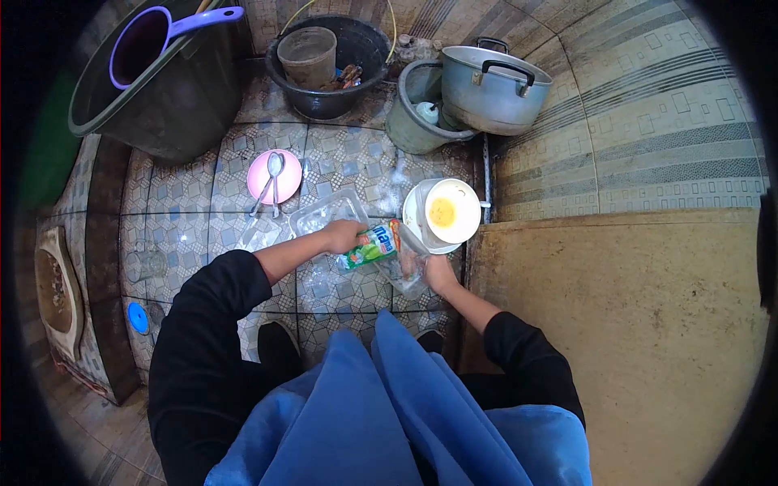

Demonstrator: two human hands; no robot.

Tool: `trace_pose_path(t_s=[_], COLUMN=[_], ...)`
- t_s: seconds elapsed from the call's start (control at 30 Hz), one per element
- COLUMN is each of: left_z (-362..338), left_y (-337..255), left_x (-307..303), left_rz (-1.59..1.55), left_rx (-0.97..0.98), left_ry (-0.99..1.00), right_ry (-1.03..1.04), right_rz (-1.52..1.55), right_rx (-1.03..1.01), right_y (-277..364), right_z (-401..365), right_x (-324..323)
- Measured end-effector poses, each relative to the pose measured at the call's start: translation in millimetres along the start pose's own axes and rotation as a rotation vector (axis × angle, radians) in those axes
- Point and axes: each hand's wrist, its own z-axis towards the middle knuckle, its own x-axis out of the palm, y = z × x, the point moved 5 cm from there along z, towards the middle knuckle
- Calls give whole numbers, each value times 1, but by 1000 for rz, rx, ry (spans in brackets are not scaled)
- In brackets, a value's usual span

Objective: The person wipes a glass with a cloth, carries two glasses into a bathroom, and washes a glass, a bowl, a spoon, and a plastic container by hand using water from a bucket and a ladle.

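My left hand [344, 236] is closed around a green dish soap pouch [371, 248], which is tilted over a clear plastic container [408, 279]. My right hand [440, 275] grips that container by its right edge; its fingers partly show through the plastic. Behind my left hand, a second clear plastic tray [324, 209] lies on the tiles. Just beyond my right hand, a white bowl [466, 231] with something yellow inside rests on white dishes [412, 212]. A pink plate [259, 174] farther left carries metal cutlery, including a spoon [275, 164].
A big dark tub [174, 113] with a purple dipper [207, 20] stands back left. Behind are a black basin [324, 101], a grey bucket [413, 121] and a metal pot [494, 101]. A board [616, 324] borders the right; a squat toilet [69, 316] is left.
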Motion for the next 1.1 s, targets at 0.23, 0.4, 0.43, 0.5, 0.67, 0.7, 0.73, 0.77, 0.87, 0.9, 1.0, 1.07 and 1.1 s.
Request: trace_pose_path(t_s=[0.23, 0.4, 0.43, 0.5, 0.67, 0.7, 0.73, 0.77, 0.87, 0.9, 1.0, 1.07, 1.1], left_z=[-9, -1, 4, 8, 54, 63, 72, 78, 90, 94, 100, 100, 94], left_y=[-25, -37, -39, -43, -17, -9, -2, 2, 15, 19, 25, 18, 13], left_x=[6, -46, -50, -72, -66, -60, -55, -51, -32, -28, -22, -19, -22], left_rz=[-373, 153, 154, -140, -281, -311, -340, -338, -429, -397, -381, -401, -324], left_rx=[-39, 152, 154, 37, -116, -130, -146, -146, -187, -225, -209, -156, -181], left_ry=[-55, -703, -696, -707, -851, -868, -885, -885, -852, -839, -788, -751, -714], right_ry=[18, 400, 401, 478, -140, -223, -224, -14, 271, 344, 243, 174, 102], right_rz=[-174, 70, 75, -10, -166, -47, -48, 35, 104, 81, 9, -47, -103], right_rx=[-158, 412, 416, 573, 407, 356, 356, 332, 407, 504, 427, 395, 356], right_y=[28, 18, 21, 16, 23, 20, 12, 8, 20, 20, 18, 16, 17], right_z=[3, 16, 18, 22, 11, 14, 16, 18, 16, 15, 21, 21, 23], right_x=[33, 48, 49, 51, 48, 49, 50, 54, 39, 37, 41, 42, 41])
